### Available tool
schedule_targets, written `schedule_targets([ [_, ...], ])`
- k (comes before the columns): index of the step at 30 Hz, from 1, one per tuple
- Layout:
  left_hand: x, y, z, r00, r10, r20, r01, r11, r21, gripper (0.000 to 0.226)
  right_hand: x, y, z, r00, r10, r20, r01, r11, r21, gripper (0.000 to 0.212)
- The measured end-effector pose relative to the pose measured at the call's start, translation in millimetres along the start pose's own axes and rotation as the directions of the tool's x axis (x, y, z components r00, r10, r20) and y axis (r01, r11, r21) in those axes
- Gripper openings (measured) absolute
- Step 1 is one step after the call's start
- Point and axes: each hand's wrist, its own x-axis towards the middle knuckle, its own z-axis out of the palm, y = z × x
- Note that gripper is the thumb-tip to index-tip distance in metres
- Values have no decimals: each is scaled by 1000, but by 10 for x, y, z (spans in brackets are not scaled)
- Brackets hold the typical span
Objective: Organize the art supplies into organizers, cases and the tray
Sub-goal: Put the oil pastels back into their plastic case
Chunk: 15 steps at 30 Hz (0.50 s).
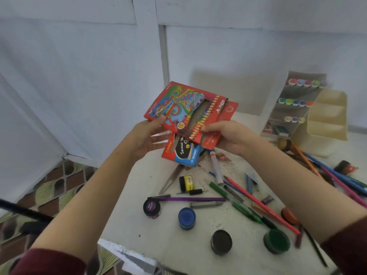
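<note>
Both hands hold the red pencil box (184, 108) above the tabletop's (174, 249) far left edge. The left hand (148, 135) pinches its left side, thumb on top, and the right hand (228, 135) grips its near corner, fingers curled beneath. Paint pots (186, 217) sit nearer. A marker organizer (294, 104) stands far right.

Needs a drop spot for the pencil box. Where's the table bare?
Bare: table near edge, this side of the blue pot, left of the black pot; strip left of the scissors. Crowded: right half, around the red pencil.
</note>
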Motion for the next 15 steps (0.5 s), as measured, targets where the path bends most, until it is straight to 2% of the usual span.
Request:
schedule_targets([
  [2,22,-56,8,999,-30,-42,31,999,35,30,1,43,60,1000,9,24,-8,999,-50,22],
  [5,29,-123,18,994,-79,-72,76,996,-42,23,-18,92,101,998,14,55,-9,996,-89,21],
  [9,50,-159,-25,993,-33,-111,28,999,-45,24,-79,150,32,996,35,78,-29,996,-79,12],
  [11,76,-161,-70,988,-8,-156,3,999,-34,23,-132,155,-61,997,41,63,-29,984,-178,10],
  [15,137,-195,-168,971,-12,-238,24,999,47,30,-243,165,-304,1000,28,12,-22,933,-360,25],
])
